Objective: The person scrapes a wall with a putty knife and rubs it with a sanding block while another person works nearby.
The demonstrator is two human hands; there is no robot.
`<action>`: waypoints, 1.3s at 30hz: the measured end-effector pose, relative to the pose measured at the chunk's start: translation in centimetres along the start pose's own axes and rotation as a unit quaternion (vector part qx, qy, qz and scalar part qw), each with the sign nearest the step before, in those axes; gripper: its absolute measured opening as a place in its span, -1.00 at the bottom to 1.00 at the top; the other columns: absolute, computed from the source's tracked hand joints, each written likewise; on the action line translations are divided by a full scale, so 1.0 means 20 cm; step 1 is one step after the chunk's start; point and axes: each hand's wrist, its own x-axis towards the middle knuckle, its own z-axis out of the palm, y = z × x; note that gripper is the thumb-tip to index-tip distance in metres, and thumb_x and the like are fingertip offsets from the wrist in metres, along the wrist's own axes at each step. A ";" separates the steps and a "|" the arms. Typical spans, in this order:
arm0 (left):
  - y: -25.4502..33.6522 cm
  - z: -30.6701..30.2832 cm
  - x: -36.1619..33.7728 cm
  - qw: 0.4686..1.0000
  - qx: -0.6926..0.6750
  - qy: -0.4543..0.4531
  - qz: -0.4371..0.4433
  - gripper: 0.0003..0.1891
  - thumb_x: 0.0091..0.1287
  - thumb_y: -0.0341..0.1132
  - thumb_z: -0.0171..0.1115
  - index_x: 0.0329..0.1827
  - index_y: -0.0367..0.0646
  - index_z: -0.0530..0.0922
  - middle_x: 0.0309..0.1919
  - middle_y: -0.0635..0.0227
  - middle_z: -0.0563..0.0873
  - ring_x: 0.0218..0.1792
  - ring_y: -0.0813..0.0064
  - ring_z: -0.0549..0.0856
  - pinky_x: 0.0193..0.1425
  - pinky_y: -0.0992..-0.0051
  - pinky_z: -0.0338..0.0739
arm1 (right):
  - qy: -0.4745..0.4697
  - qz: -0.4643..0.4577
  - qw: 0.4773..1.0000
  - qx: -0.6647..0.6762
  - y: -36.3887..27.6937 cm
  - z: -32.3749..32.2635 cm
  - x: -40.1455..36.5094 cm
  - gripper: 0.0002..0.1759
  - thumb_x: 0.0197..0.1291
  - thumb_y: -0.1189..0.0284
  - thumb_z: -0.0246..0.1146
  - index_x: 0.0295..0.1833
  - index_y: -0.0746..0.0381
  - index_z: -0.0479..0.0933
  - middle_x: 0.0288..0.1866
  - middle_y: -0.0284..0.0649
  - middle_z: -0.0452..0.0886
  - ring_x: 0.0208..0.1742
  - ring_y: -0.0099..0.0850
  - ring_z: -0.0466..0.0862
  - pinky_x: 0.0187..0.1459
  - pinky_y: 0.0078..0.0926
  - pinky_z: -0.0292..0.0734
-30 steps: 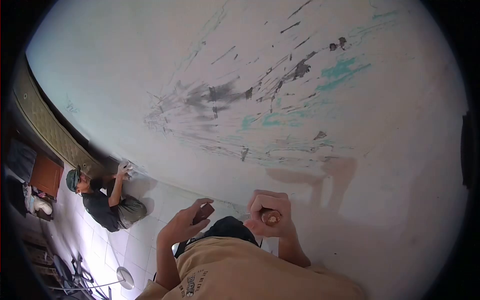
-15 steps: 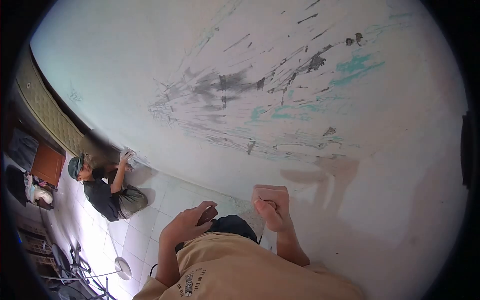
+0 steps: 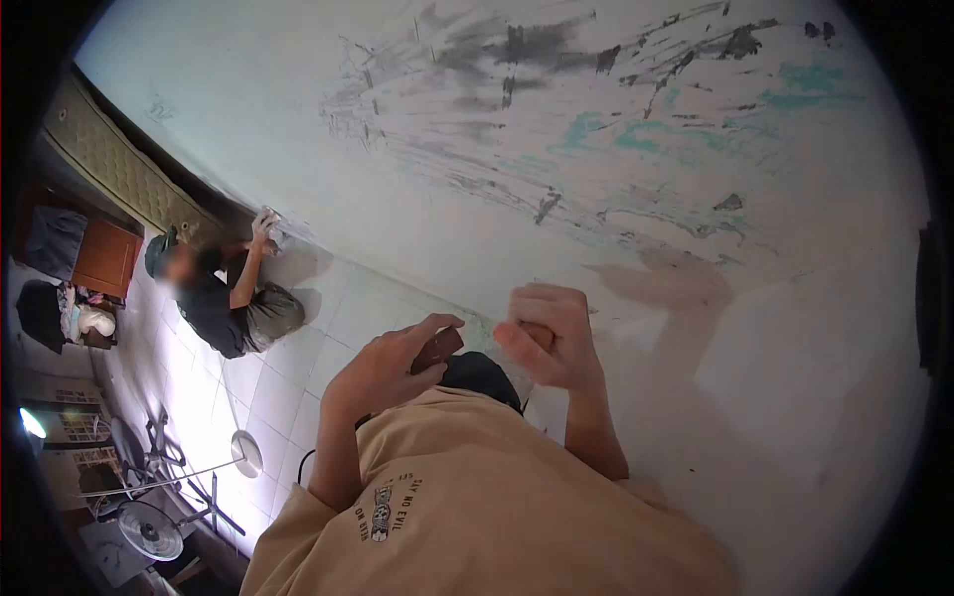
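Observation:
My left hand [image 3: 383, 370] is closed around a small reddish-brown block [image 3: 438, 350], thumb on one side and fingers on the other. The block looks like a folded sandpaper pad or a sanding block; its exact kind cannot be made out. Beside it, my right hand [image 3: 552, 336] is curled into a fist with the thumb forward, and nothing shows in it. Both hands are in front of my body, apart from each other. Beyond them stands a white wall [image 3: 437, 214] with grey scraped streaks [image 3: 497, 50] and turquoise patches [image 3: 646, 134].
A crouching person [image 3: 224, 298] in dark clothes touches the wall's lower part at the left. A quilted mattress [image 3: 124, 164] leans behind them. A standing fan [image 3: 149, 529], a brown cabinet [image 3: 107, 258] and piled cloths [image 3: 94, 318] are farther left on the tiled floor [image 3: 278, 382].
The view has tilted downward, so the wall streaks sit higher. My right fist has risen and its thumb has loosened outward. My left hand still grips the block.

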 end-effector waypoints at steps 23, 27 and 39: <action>-0.01 0.07 -0.05 0.999 0.028 -0.027 -0.005 -0.55 0.08 -0.42 0.10 0.10 -0.12 0.30 -0.22 0.22 0.65 -0.26 0.33 0.65 -0.13 0.45 0.52 | 0.209 -0.237 0.946 -0.071 -0.07 -0.10 0.03 -0.35 0.14 -0.03 0.00 -0.81 0.21 0.13 -0.87 -0.39 0.13 -0.84 -0.54 0.13 -0.69 -0.62 -0.09; -0.01 0.07 -0.06 0.999 0.048 -0.022 0.003 -0.54 0.09 -0.43 0.10 0.11 -0.12 0.30 -0.22 0.21 0.65 -0.25 0.34 0.65 -0.13 0.45 0.52 | 0.169 -0.261 0.951 -0.008 -0.26 -0.17 -0.01 -0.41 0.16 0.08 -0.02 -0.80 0.22 0.15 -0.86 -0.38 0.14 -0.83 -0.53 0.13 -0.69 -0.61 -0.08; 0.11 0.08 -0.06 0.998 0.010 -0.063 0.025 -0.59 0.08 -0.40 0.05 0.05 -0.13 0.33 -0.19 0.22 0.62 -0.19 0.19 0.60 -0.13 0.32 0.47 | 0.216 -0.232 0.946 -0.062 -0.01 -0.09 0.02 -0.53 0.03 0.25 0.03 -0.81 0.23 0.13 -0.85 -0.38 0.12 -0.81 -0.54 0.12 -0.68 -0.57 -0.13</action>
